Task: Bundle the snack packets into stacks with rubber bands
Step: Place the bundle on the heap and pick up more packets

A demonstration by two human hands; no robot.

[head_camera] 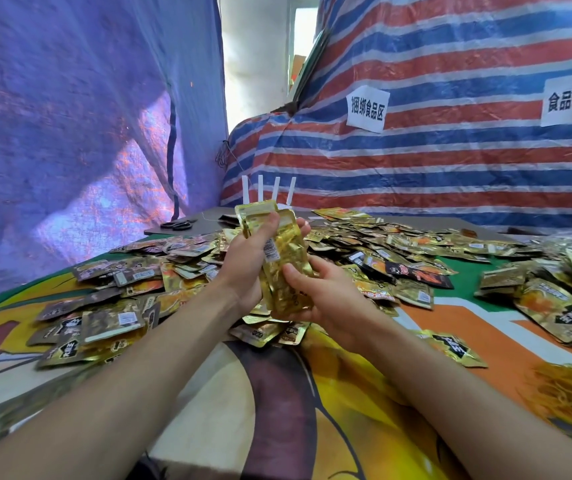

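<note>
I see the left hand (246,268) and right hand (315,292) grip the upright stack (279,261); rubber bands (571,393) lie right of it, nearer the right hand.

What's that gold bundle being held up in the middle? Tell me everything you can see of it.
A small stack of snack packets: shiny gold foil pouches, crinkled, with flat sealed edges and a white barcode label on the front one. It stands roughly upright, raised above the loose packets on the table. The left hand grips its upper half; the right hand holds the lower end, thumb pressed on the face. Nothing is wrapped round it that I can see.
</note>
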